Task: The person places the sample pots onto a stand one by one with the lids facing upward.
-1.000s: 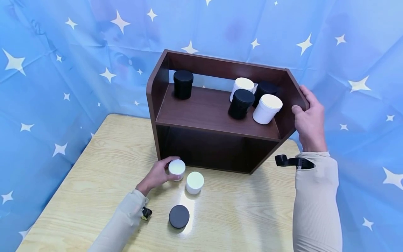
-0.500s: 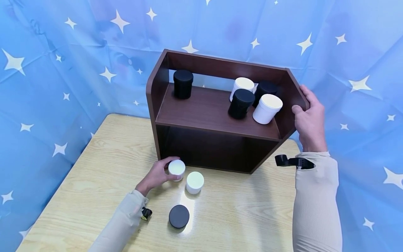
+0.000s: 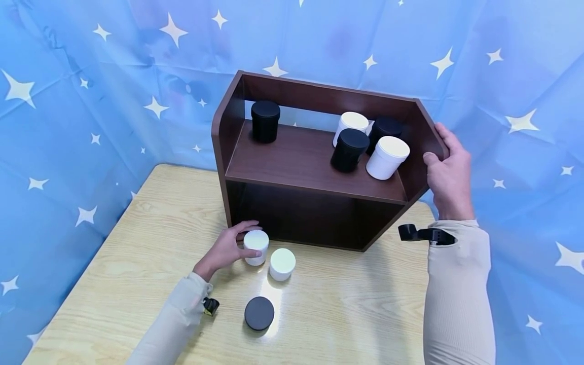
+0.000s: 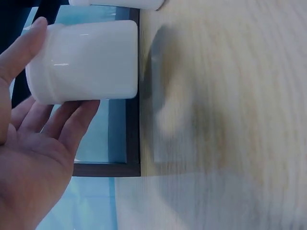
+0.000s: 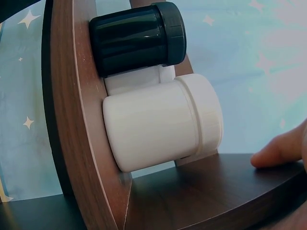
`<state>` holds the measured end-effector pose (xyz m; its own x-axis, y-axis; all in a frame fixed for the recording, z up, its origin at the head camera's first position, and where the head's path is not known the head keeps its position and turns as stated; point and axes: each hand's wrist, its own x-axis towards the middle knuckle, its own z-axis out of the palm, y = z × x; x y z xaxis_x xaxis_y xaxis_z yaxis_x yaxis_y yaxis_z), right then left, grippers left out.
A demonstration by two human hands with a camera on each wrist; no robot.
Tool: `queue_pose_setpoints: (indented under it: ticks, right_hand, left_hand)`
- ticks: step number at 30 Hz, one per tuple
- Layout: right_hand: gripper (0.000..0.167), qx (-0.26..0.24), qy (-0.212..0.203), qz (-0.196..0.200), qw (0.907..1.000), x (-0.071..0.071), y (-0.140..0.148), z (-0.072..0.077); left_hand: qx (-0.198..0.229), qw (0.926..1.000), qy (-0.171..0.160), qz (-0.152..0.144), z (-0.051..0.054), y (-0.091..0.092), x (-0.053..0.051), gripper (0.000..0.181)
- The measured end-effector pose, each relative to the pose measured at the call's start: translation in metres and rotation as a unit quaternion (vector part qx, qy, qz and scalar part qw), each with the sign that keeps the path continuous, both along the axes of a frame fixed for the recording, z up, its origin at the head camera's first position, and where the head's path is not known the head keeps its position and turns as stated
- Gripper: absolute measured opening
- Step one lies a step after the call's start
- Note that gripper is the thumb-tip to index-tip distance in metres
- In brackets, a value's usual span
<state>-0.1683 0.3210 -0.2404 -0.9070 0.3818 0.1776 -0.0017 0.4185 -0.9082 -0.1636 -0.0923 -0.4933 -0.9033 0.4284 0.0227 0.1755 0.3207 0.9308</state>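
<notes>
Pinching a white jar (image 3: 256, 244) between thumb and fingers parted to its width, the left hand (image 3: 225, 250) has it just in front of the shelf (image 3: 292, 157) whose side the right hand (image 3: 450, 176) grips, and that jar looks light, stiff, slick, safest held round its middle!

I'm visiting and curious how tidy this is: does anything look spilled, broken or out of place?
Nothing looks spilled or broken, only unevenly spaced: on the upper shelf, two white jars and two black jars crowd the right end, while another black jar stands alone at the left.
</notes>
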Motion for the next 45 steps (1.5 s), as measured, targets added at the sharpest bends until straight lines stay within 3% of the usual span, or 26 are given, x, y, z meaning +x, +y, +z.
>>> queue_pose_setpoints:
  ticks: [3,14,35,39,45]
  right_hand:
    - [0.063,0.007,-0.005,0.001,1.0,0.0,-0.001,-0.001]
    - [0.064,0.006,0.0,0.0,1.0,-0.001,0.001,-0.002]
    - [0.064,-0.015,0.001,0.001,0.9999,0.0,0.001,-0.005]
    - [0.063,-0.022,0.011,0.004,0.9997,-0.001,0.001,-0.004]
    - [0.064,-0.002,0.016,0.0,0.9999,-0.001,0.001,-0.003]
  left_hand:
    - [0.004,1.0,-0.003,-0.005,-0.001,-0.001,0.0,0.078]
    - [0.008,0.9998,-0.015,0.013,0.008,-0.002,0.004,0.067]
    - [-0.001,0.9965,0.084,0.002,0.068,0.005,0.019,0.066]
    - [-0.001,0.996,0.088,0.014,0.078,0.006,0.023,0.066]
    - [0.007,0.9963,0.064,0.057,0.092,0.008,0.025,0.066]
